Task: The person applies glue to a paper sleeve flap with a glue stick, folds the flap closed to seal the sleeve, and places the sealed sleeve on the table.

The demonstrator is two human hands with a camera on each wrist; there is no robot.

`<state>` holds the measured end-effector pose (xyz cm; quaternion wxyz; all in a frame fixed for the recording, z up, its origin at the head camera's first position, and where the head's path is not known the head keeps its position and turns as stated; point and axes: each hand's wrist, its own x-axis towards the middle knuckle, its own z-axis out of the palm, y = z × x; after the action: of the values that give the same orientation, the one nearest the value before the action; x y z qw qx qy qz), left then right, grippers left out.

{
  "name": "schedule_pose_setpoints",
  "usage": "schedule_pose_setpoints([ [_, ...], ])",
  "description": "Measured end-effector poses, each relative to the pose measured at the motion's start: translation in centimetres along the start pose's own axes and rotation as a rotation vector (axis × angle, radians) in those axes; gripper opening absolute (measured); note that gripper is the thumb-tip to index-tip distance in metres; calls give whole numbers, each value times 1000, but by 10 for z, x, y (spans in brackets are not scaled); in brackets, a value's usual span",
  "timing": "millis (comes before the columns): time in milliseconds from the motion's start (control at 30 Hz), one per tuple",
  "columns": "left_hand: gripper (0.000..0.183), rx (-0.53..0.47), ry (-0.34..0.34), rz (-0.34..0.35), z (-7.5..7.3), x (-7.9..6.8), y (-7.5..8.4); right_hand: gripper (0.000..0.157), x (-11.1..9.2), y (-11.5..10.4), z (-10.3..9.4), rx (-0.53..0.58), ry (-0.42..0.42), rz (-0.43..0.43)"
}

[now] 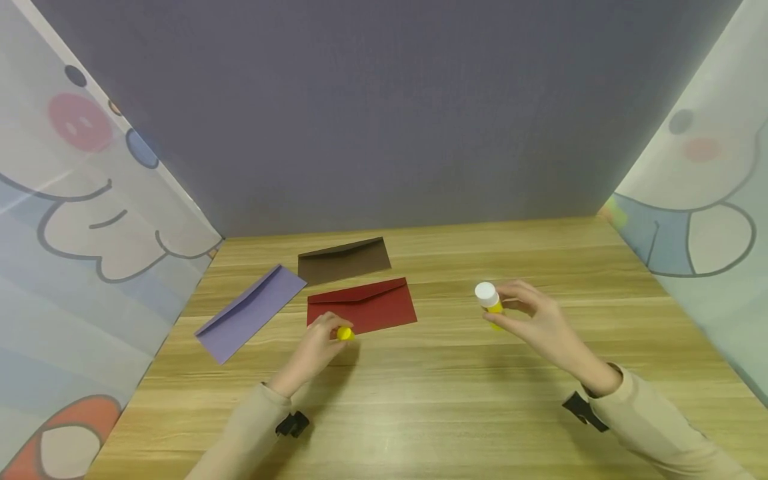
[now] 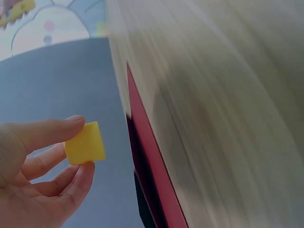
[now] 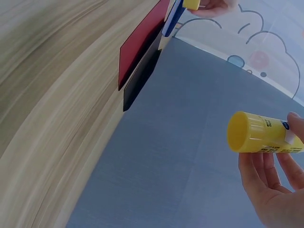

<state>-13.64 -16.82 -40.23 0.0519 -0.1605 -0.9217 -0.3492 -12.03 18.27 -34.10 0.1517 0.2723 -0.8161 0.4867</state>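
My left hand [image 1: 318, 343] pinches a small yellow cap [image 2: 85, 145] between thumb and fingertips, above the near edge of the red envelope [image 1: 366, 308]. In my right hand [image 1: 537, 323] is a yellow glue stick [image 3: 266, 133], gripped around its barrel and raised over the table. Its white end [image 1: 487, 294] points up in the head view, and the right wrist view shows its yellow base and printed label. The two hands are well apart, the glue stick to the right of all the envelopes.
Behind the red envelope lies a brown envelope [image 1: 344, 261]; a purple envelope [image 1: 252, 313] lies slanted to the left. All rest on the wooden table [image 1: 444, 407]. A grey panel [image 1: 408, 120] rises at the back, and cartoon-printed curtains [image 1: 78, 220] hang at both sides.
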Motion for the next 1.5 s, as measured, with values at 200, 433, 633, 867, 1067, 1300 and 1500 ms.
schedule_pose_setpoints([
  [200, 27, 6, 14, -90, -27, -14, -23, 34, -1, 0, 0, -5, 4, 14],
  [433, 27, 97, 63, -135, -48, -25, -45, 35, -2, 0, 1, 0, 12, 55],
  [633, 25, 190, 84, -124, -54, -32, -60, 35, -3, 1, 1, 8, 14, 87],
  [867, 20, 246, 74, -106, -52, -35, -73, 33, -4, 3, 2, 18, 8, 104],
  [1067, 20, 244, 48, -131, -49, -38, -77, 31, -4, 4, 2, 32, 6, 103],
  [1300, 27, 232, 14, -137, -48, -37, -78, 29, -3, 3, 2, 23, -1, 98],
  [1500, 40, 271, -23, -163, -51, -36, -73, 29, -3, 2, 1, 19, 1, 118],
])
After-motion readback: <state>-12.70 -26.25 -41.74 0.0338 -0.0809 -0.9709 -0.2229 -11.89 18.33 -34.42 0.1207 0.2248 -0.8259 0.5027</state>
